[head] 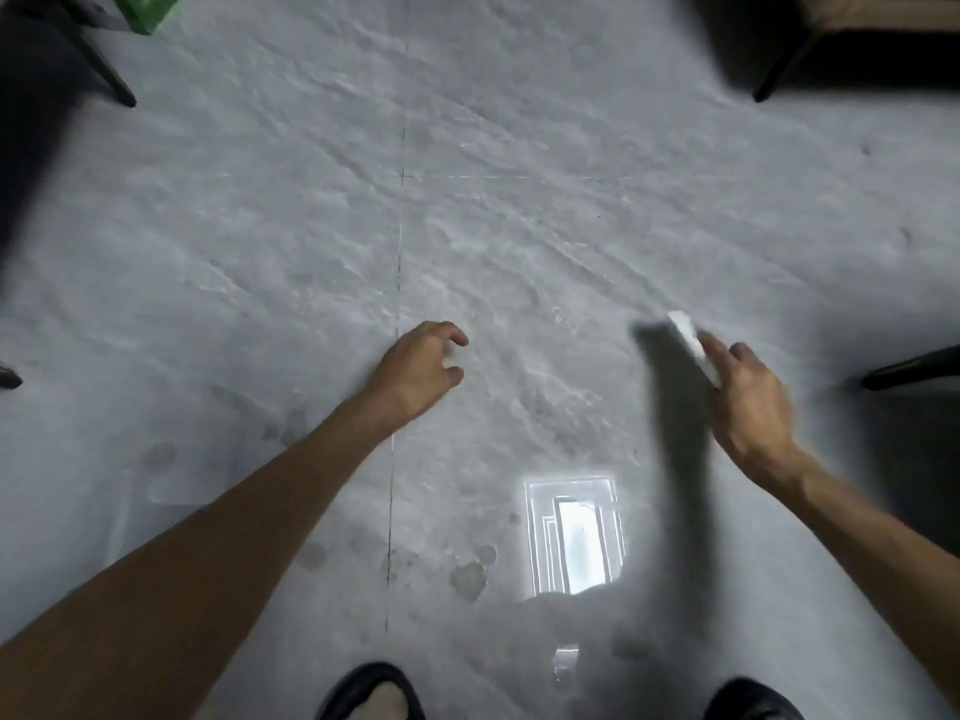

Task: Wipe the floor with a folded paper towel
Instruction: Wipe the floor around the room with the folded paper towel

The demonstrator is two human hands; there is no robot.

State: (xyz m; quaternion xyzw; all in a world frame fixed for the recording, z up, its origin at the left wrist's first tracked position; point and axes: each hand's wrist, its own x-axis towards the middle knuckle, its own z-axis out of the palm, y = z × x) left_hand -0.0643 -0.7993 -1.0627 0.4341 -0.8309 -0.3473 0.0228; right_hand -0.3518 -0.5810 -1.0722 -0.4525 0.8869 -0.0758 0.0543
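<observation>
A folded white paper towel [693,345] sticks up out of my right hand [748,402], which grips it at the right of the view, above the floor. The hand and towel are blurred and cast a long dark shadow to their left. My left hand [421,368] hangs in the middle with its fingers loosely curled and nothing in them. The glossy grey tiled floor [519,226] spreads all around, with faint smudges and spots near my feet.
Dark furniture legs stand at the top left [111,80], top right [779,75] and right edge [909,368]. A green box [148,10] lies at the top left. A bright light reflection [574,535] shines on the floor by my two dark slippers [371,691].
</observation>
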